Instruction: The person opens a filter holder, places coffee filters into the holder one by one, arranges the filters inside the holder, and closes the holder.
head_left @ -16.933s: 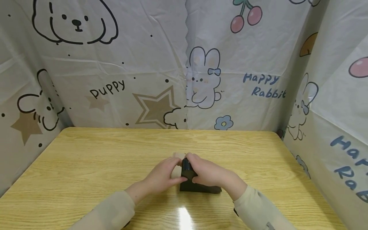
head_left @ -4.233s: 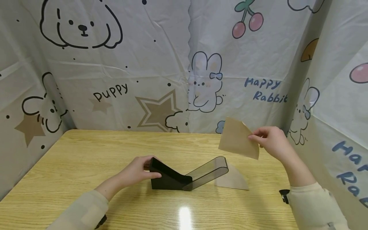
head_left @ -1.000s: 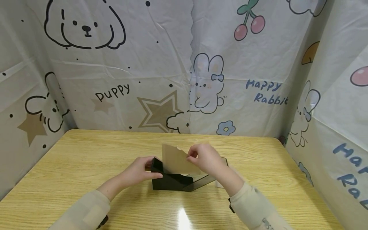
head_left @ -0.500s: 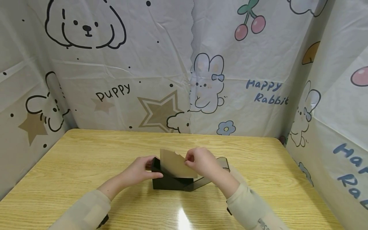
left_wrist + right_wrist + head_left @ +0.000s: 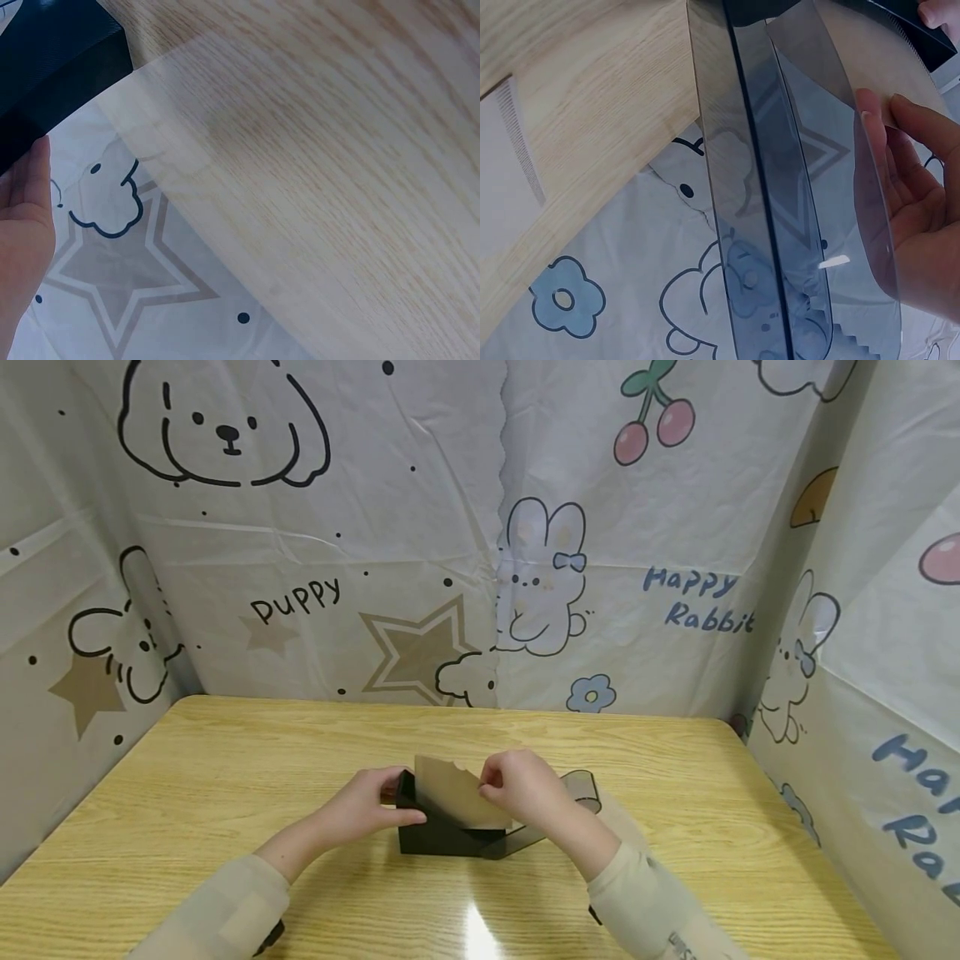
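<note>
A black filter holder point(image 5: 450, 843) stands on the table, its smoky see-through lid point(image 5: 582, 785) swung out to the right. My left hand point(image 5: 367, 803) grips the holder's left end, thumb on the near side. Between thumb and fingertips my right hand point(image 5: 528, 787) pinches a brown paper coffee filter point(image 5: 455, 795) by its right edge. The filter's lower part is hidden inside the holder, while its top stands above the walls. In the right wrist view the right hand point(image 5: 922, 202) is partly seen through the clear lid point(image 5: 802, 187).
A second coffee filter point(image 5: 619, 817) lies on the table behind the right forearm; its crimped edge shows on the filter point(image 5: 506, 172) in the right wrist view. The wooden table point(image 5: 300, 743) is enclosed by printed cloth point(image 5: 360, 527) at back and sides.
Seconds ago the right hand held the filter up at the right, above the other one. Over the last second the filter has moved down and slightly left into the holder. The left hand stays put.
</note>
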`<state>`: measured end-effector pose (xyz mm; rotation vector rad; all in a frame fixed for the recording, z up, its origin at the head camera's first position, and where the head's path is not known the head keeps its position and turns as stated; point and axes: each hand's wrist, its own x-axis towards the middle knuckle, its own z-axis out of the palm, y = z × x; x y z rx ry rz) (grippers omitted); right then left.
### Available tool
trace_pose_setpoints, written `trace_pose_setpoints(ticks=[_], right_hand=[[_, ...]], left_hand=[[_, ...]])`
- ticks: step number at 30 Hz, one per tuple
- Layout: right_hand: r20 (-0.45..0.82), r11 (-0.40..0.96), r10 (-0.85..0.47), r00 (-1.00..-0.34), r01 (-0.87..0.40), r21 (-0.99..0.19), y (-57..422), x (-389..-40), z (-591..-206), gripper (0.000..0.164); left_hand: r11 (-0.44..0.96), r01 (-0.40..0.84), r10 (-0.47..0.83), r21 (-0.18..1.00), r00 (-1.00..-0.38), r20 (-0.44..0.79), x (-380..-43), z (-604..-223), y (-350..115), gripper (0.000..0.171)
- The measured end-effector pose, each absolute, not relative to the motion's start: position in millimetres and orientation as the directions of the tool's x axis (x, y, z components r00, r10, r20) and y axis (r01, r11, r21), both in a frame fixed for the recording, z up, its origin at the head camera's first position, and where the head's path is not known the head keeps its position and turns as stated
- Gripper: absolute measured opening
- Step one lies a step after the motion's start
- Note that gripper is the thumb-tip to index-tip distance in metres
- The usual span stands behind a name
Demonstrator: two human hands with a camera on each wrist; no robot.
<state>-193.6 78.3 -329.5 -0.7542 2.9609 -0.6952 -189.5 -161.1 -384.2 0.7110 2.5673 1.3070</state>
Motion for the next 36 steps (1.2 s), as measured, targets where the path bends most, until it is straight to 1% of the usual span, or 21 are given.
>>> trace_pose_setpoints(ticks=[12, 26, 36], right_hand=[[0.096, 0.776, -0.475, -0.875, -0.467, -0.424, 77.4, -194.8, -336.1, 0.009], [0.094, 0.766, -0.492, -0.865, -0.482, -0.427, 75.0, -194.1, -340.3, 0.01], [0.054, 0.784, -0.488, -0.871, -0.465, -0.411, 70.9, -193.5, -344.7, 0.012]], left_hand=[[0.498, 0.314, 0.474, 0.808, -0.879, 0.049, -190.3, -386.3, -161.0, 0.048], [0.492, 0.329, 0.48, 0.806, -0.875, 0.064, -190.5, -388.0, -161.9, 0.045], [0.492, 0.317, 0.474, 0.811, -0.879, 0.056, -190.0, -387.7, -161.2, 0.037]])
